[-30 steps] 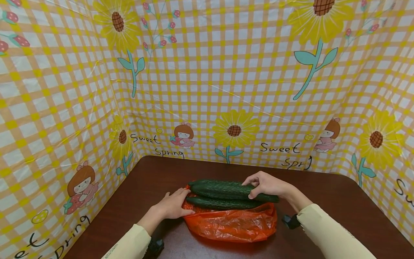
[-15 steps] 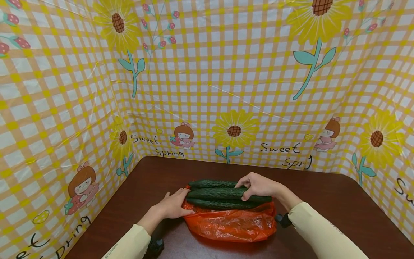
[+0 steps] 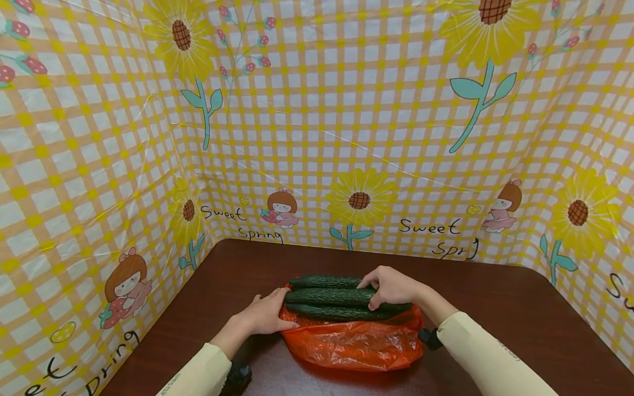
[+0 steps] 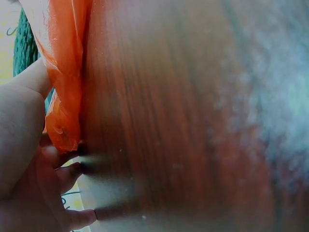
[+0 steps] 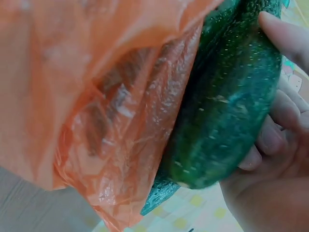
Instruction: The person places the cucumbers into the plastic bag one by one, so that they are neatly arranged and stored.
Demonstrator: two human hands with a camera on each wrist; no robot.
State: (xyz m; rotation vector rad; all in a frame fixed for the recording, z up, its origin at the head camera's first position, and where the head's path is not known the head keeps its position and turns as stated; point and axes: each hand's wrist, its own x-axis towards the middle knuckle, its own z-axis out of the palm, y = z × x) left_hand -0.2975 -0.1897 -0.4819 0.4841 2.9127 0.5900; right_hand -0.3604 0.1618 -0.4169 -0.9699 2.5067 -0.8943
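Three long dark green cucumbers lie side by side in the mouth of a thin red-orange plastic bag [image 3: 351,346] in the head view. My right hand [image 3: 396,286] grips the middle cucumber [image 3: 327,297] near its right end, with the thumb on the near side and fingers on the far side. The right wrist view shows that cucumber [image 5: 222,111] between thumb and fingers. The back cucumber [image 3: 322,282] and front cucumber [image 3: 337,313] flank it. My left hand [image 3: 262,313] holds the bag's left edge, thumb over the rim; several fingertips rest on the table in the left wrist view.
Everything lies on a dark brown wooden table [image 3: 238,264]. Yellow checked sheeting [image 3: 317,137] with sunflowers rises behind it and on both sides. Dark devices show below both wrists.
My right hand has moved left and slightly down with the cucumber, which now lies between the other two instead of covering the back one. The left hand and bag stay put.
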